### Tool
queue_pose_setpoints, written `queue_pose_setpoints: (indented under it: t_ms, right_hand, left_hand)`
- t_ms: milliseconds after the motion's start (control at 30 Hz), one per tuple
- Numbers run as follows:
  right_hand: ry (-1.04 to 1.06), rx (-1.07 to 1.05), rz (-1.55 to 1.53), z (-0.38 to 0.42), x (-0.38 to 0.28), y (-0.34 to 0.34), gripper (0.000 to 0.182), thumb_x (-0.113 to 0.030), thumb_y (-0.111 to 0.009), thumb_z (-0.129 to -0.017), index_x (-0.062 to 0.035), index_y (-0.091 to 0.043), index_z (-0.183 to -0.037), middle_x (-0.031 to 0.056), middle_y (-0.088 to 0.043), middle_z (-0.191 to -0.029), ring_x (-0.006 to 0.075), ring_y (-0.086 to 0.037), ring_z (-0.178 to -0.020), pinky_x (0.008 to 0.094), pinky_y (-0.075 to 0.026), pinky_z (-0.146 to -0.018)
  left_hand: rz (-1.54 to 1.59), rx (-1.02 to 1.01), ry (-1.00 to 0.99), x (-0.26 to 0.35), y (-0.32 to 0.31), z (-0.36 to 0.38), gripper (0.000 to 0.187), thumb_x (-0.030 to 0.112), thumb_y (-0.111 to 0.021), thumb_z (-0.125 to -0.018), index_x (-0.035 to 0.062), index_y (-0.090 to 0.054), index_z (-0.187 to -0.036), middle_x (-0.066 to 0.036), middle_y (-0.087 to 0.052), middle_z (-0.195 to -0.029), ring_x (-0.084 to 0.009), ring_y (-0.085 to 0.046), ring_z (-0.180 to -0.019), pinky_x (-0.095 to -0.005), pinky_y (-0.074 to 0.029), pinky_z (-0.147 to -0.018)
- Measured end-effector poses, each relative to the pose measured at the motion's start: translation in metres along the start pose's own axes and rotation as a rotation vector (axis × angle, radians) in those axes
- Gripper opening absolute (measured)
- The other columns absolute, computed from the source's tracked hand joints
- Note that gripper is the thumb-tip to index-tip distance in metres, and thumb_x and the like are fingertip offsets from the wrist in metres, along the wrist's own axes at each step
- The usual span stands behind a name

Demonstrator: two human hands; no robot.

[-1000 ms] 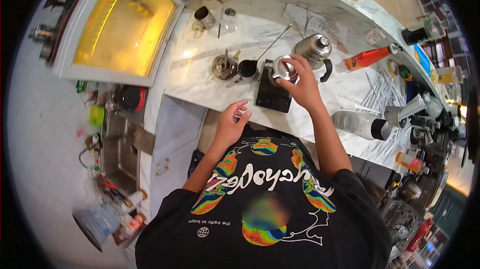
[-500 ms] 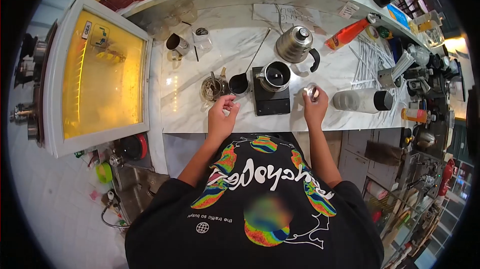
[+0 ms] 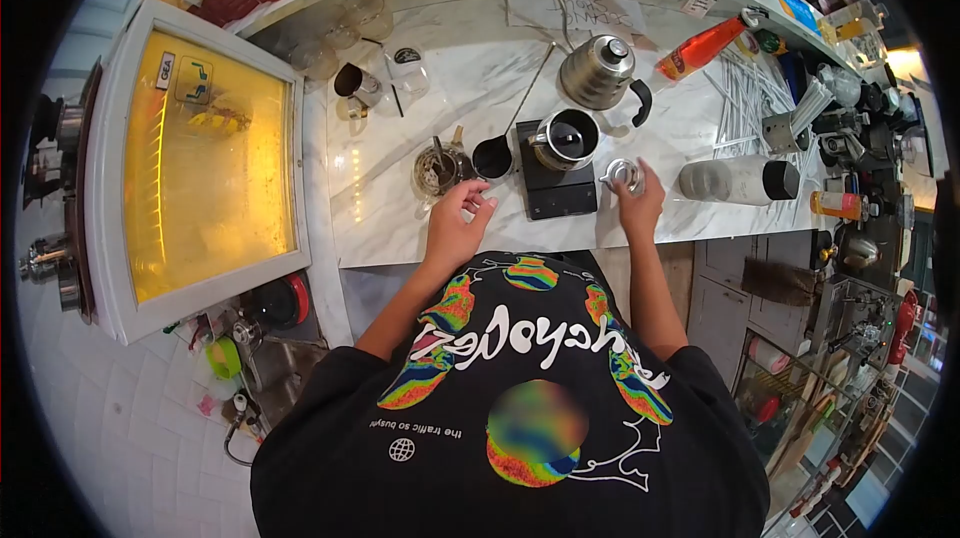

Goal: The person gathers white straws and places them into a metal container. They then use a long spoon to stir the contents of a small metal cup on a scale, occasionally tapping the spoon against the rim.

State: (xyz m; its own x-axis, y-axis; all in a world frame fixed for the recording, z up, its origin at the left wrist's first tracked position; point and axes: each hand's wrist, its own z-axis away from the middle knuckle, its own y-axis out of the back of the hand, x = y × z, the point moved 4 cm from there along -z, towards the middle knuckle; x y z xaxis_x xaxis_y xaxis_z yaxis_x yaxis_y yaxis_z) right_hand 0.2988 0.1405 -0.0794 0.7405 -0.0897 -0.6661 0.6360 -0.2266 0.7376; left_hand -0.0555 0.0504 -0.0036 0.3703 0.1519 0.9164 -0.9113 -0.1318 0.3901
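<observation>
My right hand point(image 3: 640, 206) has its thumb and fingers around a small clear glass point(image 3: 622, 176), at the counter just right of the black scale point(image 3: 560, 196). A metal mug point(image 3: 566, 140) with dark liquid stands on that scale. My left hand point(image 3: 460, 224) hovers near the counter edge, fingers loosely curled and apart, holding nothing. Just beyond its fingertips is a black cup point(image 3: 492, 158), with a long twisted spoon point(image 3: 531, 88) lying behind it. Left of the cup stands a glass pot point(image 3: 437, 170) with a spoon in it.
Behind the scale stands a steel gooseneck kettle point(image 3: 597, 73). To the right are a clear bottle with a black cap point(image 3: 725, 181), a red bottle point(image 3: 700, 46) and scattered white straws point(image 3: 745, 103). A steel pitcher point(image 3: 356, 86) stands at the back left, beside a yellow-lit glass-fronted cabinet point(image 3: 215, 168).
The view has shifted slightly. The small glass was tilted in my right hand and now sits more upright, with my fingers extended along its side. My left hand stays near the black cup.
</observation>
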Motion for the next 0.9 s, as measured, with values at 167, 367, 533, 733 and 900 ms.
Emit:
queue_pose_setpoints:
  t_ms: [167, 367, 533, 733, 900]
  right_hand:
    - [-0.031, 0.101, -0.446, -0.025, -0.123, 0.050, 0.050, -0.026, -0.078, -0.093, -0.0020, -0.067, -0.135, 0.0174, -0.071, -0.130, 0.0311, -0.065, -0.124, 0.0436, -0.045, -0.111]
    - [0.177, -0.292, -0.357, -0.073, -0.222, 0.019, 0.054, -0.040, -0.076, -0.094, 0.0007, -0.071, -0.130, 0.0187, -0.075, -0.123, 0.0290, -0.071, -0.115, 0.0400, -0.051, -0.104]
    - [0.052, -0.428, -0.357, -0.103, -0.235, -0.030, 0.057, -0.045, -0.072, -0.096, 0.0016, -0.070, -0.129, 0.0189, -0.076, -0.121, 0.0261, -0.071, -0.113, 0.0365, -0.052, -0.101]
    - [0.235, -0.482, -0.339, -0.095, -0.246, -0.037, 0.039, -0.035, -0.061, -0.104, 0.0005, -0.076, -0.103, 0.0152, -0.071, -0.081, 0.0251, -0.068, -0.081, 0.0359, -0.050, -0.083]
    - [0.357, -0.544, -0.256, -0.050, -0.270, 0.003, 0.036, -0.030, -0.062, -0.104, 0.0019, -0.073, -0.093, 0.0170, -0.070, -0.076, 0.0366, -0.070, -0.082, 0.0462, -0.050, -0.083]
  left_hand:
    - [0.017, 0.002, 0.050, -0.005, 0.014, 0.001, 0.030, 0.018, -0.077, -0.095, 0.0035, -0.071, -0.122, -0.003, -0.071, -0.094, -0.0117, -0.062, -0.085, -0.0273, -0.049, -0.075]
    - [-0.003, -0.073, 0.051, -0.012, 0.019, -0.002, 0.032, 0.019, -0.076, -0.096, 0.0033, -0.070, -0.123, -0.004, -0.071, -0.095, -0.0127, -0.063, -0.086, -0.0292, -0.052, -0.081]
    - [0.059, -0.038, 0.025, -0.010, 0.025, -0.006, 0.034, 0.022, -0.077, -0.095, 0.0026, -0.070, -0.122, -0.006, -0.071, -0.091, -0.0140, -0.064, -0.081, -0.0305, -0.054, -0.077]
    - [0.059, -0.021, 0.036, -0.015, 0.034, -0.009, 0.034, 0.023, -0.078, -0.095, 0.0014, -0.070, -0.121, -0.006, -0.071, -0.088, -0.0141, -0.063, -0.078, -0.0309, -0.054, -0.074]
    - [0.059, -0.035, 0.030, -0.018, 0.031, -0.008, 0.034, 0.022, -0.077, -0.095, 0.0007, -0.070, -0.120, -0.006, -0.072, -0.088, -0.0145, -0.063, -0.077, -0.0308, -0.054, -0.074]
